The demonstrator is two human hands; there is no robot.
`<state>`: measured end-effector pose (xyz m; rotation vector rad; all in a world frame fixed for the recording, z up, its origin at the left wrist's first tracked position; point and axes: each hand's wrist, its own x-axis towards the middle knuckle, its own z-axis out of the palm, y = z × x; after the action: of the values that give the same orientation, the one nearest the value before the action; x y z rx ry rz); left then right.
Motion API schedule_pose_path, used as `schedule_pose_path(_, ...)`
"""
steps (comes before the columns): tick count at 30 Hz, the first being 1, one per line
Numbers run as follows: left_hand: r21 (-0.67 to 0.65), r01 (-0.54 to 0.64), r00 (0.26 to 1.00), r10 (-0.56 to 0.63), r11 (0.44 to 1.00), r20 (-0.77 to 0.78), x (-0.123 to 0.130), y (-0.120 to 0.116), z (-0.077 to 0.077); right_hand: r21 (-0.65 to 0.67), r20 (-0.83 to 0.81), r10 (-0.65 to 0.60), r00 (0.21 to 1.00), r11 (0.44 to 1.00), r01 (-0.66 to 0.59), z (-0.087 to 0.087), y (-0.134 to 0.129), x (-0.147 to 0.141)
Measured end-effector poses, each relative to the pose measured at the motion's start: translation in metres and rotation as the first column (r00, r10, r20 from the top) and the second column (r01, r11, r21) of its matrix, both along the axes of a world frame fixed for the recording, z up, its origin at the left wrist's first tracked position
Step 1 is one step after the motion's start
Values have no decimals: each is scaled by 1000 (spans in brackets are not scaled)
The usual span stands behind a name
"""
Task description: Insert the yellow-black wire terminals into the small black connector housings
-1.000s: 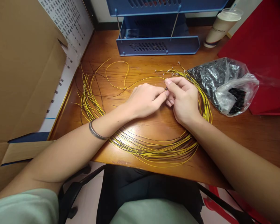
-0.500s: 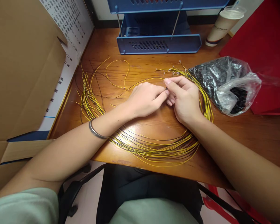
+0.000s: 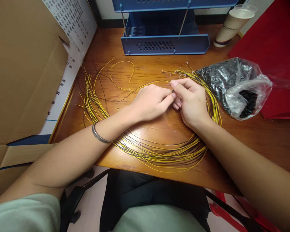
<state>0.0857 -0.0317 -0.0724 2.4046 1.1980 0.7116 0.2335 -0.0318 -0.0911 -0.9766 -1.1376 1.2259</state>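
My left hand (image 3: pixel 151 102) and my right hand (image 3: pixel 192 102) meet above the middle of the table, fingertips together. A thin yellow wire (image 3: pixel 157 81) with a dark one beside it runs from the left into my right thumb and finger, which pinch it. Between the hands a small black piece (image 3: pixel 173 91) shows at my left fingertips; most of it is hidden. A large loop of yellow and black wires (image 3: pixel 159 156) lies around and beneath my hands and wrists. Small metal terminals (image 3: pixel 180 73) tip the wire ends behind my right hand.
A clear plastic bag of black pieces (image 3: pixel 234 87) lies right of the wires, by a red panel (image 3: pixel 263 64). Behind stand a blue tray rack (image 3: pixel 164 45) and a paper cup (image 3: pixel 232 27). Cardboard (image 3: pixel 21 71) borders the left side of the wooden table (image 3: pixel 251 151).
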Motion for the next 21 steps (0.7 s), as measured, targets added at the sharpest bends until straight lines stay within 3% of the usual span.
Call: schedule_pose_path(21, 16, 11, 1000, -11, 1000, -13, 0, 1, 0, -2, -31, 27, 999, 1000, -27, -1, 0, 0)
